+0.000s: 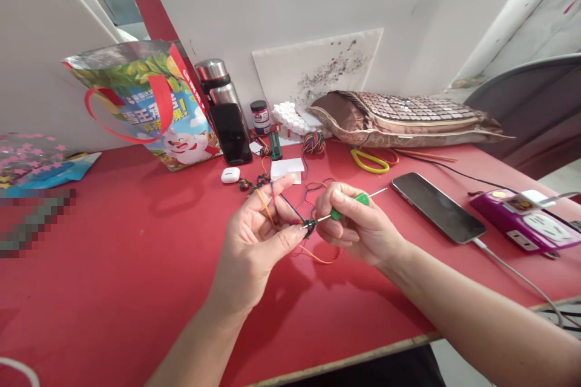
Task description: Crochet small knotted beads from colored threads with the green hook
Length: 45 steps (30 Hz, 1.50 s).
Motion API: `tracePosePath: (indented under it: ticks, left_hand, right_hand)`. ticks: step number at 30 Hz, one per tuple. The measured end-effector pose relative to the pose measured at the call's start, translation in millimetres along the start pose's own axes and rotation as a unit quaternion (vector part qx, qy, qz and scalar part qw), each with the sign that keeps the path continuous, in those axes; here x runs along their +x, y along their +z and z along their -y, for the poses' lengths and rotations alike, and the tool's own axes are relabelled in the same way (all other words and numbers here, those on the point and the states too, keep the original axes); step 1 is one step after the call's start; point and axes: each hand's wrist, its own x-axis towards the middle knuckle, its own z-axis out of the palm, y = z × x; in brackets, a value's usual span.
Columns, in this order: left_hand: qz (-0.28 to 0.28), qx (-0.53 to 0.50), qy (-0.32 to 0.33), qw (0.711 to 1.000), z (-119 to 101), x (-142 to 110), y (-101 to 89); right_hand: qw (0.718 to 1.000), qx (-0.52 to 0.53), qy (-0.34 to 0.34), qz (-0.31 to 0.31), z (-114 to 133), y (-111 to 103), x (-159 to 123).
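Between thumb and fingers, my left hand (256,236) pinches a small dark crochet piece (309,228). Multicoloured yarn (264,204) runs over its raised fingers. My right hand (358,224) is closed around the green grip of a crochet hook (348,205), whose metal tip meets the crochet piece at the left thumb. The hook's other metal end points up to the right. A loose orange strand (323,260) hangs below the hands onto the table. Behind them sits a ball of multicoloured yarn (314,143).
On the red table (136,290) lie a charging phone (438,207), a purple power strip (526,221), yellow-handled scissors (370,161) and a white earbud case (230,175). Farther back stand a colourful bag (157,115), an upright phone (231,136), a steel flask (222,87) and a brown cushion (403,118).
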Motion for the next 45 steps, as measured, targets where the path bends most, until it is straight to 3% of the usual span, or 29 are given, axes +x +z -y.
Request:
tracePosePath:
  ticks: [8, 13, 22, 29, 35, 45]
  left_hand:
    - [-0.067, 0.063, 0.053, 0.994, 2.7, -4.4, 8.3]
    - [-0.108, 0.088, 0.068, 0.988, 2.2, -6.9, 14.9]
    - [-0.097, 0.142, 0.122, 0.977, 8.9, -5.7, 7.7]
    - [-0.11, 0.168, 0.151, 0.968, 14.5, -4.3, 3.6]
    - [-0.119, 0.196, 0.157, 0.961, 12.7, -5.4, 6.1]
    - [-0.108, 0.152, 0.122, 0.975, 9.8, -2.8, 8.2]
  right_hand:
    - [0.995, -0.079, -0.027, -0.059, 12.4, 3.4, -2.5]
    - [0.99, -0.111, -0.065, -0.062, 13.9, 4.8, -4.3]
    - [0.978, -0.154, -0.13, -0.052, 11.4, 4.7, -5.8]
    - [0.947, -0.233, -0.217, -0.047, 7.4, 5.9, -10.4]
    - [0.894, -0.336, -0.294, -0.038, 8.4, 6.7, -12.0]
    - [0.767, -0.489, -0.415, 0.012, 1.9, 6.7, -12.1]
